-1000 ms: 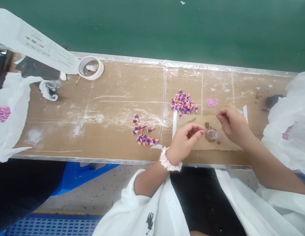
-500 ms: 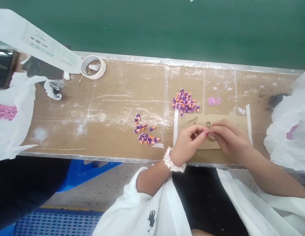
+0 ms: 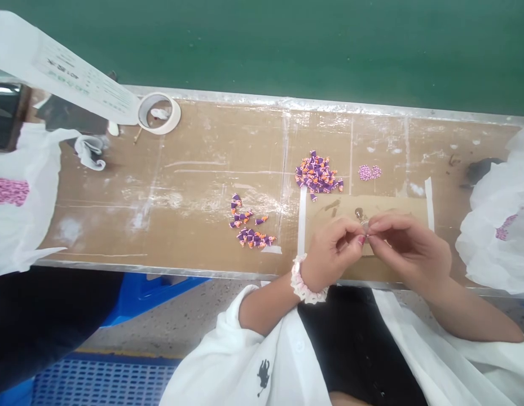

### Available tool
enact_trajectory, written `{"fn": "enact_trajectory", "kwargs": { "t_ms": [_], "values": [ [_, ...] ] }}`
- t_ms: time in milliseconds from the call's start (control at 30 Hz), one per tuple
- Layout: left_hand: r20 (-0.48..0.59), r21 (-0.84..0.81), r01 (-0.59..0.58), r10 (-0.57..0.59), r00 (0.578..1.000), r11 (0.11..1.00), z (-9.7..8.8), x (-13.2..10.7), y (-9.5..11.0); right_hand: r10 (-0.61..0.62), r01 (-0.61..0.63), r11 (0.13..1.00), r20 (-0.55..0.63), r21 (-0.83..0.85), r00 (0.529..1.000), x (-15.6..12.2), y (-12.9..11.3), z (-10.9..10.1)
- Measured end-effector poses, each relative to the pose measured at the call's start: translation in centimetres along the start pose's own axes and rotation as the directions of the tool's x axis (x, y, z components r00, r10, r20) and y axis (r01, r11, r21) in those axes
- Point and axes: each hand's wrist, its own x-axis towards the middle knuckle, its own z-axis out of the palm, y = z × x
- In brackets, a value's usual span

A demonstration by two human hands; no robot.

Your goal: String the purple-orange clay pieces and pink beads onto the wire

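Note:
My left hand (image 3: pixel 333 251), with a lacy white-pink scrunchie (image 3: pixel 303 282) at its wrist, pinches thumb against fingers. Facing it, my right hand (image 3: pixel 409 248) pinches too, and the fingertips of both meet. Whatever sits between them is too small to make out. Both hands are over a taped-down cardboard piece (image 3: pixel 329 217), near a small shiny blob (image 3: pixel 359 213). Beyond it lie a heap of purple-and-orange figure-like pieces (image 3: pixel 316 172) and a cluster of tiny pink pieces (image 3: pixel 369 172). More purple-and-orange pieces (image 3: pixel 255 238) are spread left of my left hand.
At the left are a tape roll (image 3: pixel 160 114), a white printed packet (image 3: pixel 71 73) and a white plastic bag (image 3: pixel 29 152) with pink pieces (image 3: pixel 8 192). Another white bag (image 3: pixel 490 225) stands at the right. A blue stool (image 3: pixel 147 296) is below the table edge.
Both hands have shifted slightly right and toward me, still pinching together. My right hand's fingers have turned so thumb and forefinger meet the left fingertips. The piles look unchanged.

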Motion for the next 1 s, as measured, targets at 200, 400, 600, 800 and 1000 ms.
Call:
{"fn": "enact_trajectory", "kwargs": {
  "t_ms": [200, 400, 600, 800, 1000],
  "values": [
    [-0.016, 0.144, -0.202, 0.207, 0.978, 0.969, 0.2, -0.2, -0.5, -0.012, 0.011, 1.0, 0.053, 0.002, 0.999, 0.2, 0.0, -0.1],
    [0.047, 0.248, -0.264, 0.261, 0.964, 0.932, 0.2, -0.3, -0.6, 0.034, -0.036, 0.999, 0.135, 0.01, 0.99, 0.5, -0.3, -0.8],
    [0.082, 0.619, -0.143, 0.118, 0.99, 0.772, -3.5, -0.8, -0.3, 0.015, -0.005, 0.979, 0.047, -0.205, 0.999, -0.2, 1.4, -3.0],
    [-0.215, 0.965, 0.253, -0.352, 0.911, 0.065, -9.3, -2.1, 0.7, 0.035, 0.107, 0.828, 0.24, -0.551, 0.97, -0.9, 3.7, -4.7],
    [-0.337, 0.93, 0.366, -0.487, 0.806, -0.038, -10.2, -1.5, 0.8, 0.006, 0.21, 0.811, 0.368, -0.545, 0.93, -0.8, 4.2, -4.5]
  ]
}}
